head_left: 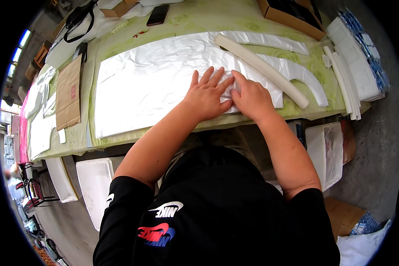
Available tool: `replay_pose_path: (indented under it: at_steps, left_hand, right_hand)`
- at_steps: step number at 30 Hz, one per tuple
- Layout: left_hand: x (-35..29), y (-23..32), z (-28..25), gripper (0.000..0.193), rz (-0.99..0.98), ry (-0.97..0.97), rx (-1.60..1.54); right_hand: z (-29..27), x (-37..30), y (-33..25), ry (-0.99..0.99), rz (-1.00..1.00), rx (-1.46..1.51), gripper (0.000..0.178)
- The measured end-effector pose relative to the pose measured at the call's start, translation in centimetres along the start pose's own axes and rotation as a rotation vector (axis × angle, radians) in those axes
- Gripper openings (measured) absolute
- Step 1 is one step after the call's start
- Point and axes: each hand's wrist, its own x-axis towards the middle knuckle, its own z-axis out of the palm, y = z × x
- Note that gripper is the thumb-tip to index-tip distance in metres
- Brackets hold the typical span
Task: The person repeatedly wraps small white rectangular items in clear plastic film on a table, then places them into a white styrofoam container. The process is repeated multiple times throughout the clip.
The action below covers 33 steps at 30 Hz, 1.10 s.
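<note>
A broad stack of thin white plastic bags [142,84] lies flat and creased on the table in front of me. My left hand [208,94] rests palm down on it, fingers spread. Close beside it, my right hand [254,98] touches the plastic near the stack's front right part. Its index finger is stretched out and its thumb is apart from it; the other fingers are bent and partly hidden. The two hands nearly meet at the fingertips. A long cream-coloured tube [264,71] lies slantwise over the bags' handle end, just beyond my right hand.
A green patterned cloth [195,20] covers the table. A phone [158,15] and a cardboard box [292,17] stand at the back. Flattened brown cardboard [69,95] lies left, white rolls [343,84] right. White bins [326,153] and packed stacks [357,53] stand around the table.
</note>
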Motion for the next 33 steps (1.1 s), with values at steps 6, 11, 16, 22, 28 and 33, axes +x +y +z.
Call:
replay_pose_path:
  at_steps: [6, 11, 16, 22, 28, 33]
  left_hand:
    - [-6.9, 1.2, -1.6, 0.058, 0.071, 0.207, -0.621]
    - [-14.2, 1.3, -0.5, 0.051, -0.777, -0.363, -1.683]
    - [-13.2, 1.6, 0.3, 0.041, -0.900, -0.236, -2.110]
    - [-14.4, 2.0, -0.8, 0.027, -0.868, -0.005, -2.131]
    - [-18.0, -0.1, -1.3, 0.019, -0.939, 0.336, -2.214]
    - [-25.7, -5.0, -5.0, 0.013, -0.819, 0.672, -1.882]
  right_hand:
    - [-2.5, 1.8, -0.6, -0.246, 0.103, 0.004, 0.066]
    - [-2.4, -0.4, -1.7, -0.269, 0.029, 0.032, 0.066]
    - [-0.6, -6.6, -5.6, -0.231, -0.201, 0.276, 0.046]
    - [2.4, -6.8, -7.3, -0.291, 0.016, 0.936, 0.019]
    - [3.0, -6.1, -11.1, -0.209, -0.145, 0.957, 0.009]
    - [4.3, -6.5, -12.6, -0.285, -0.245, 1.091, 0.016]
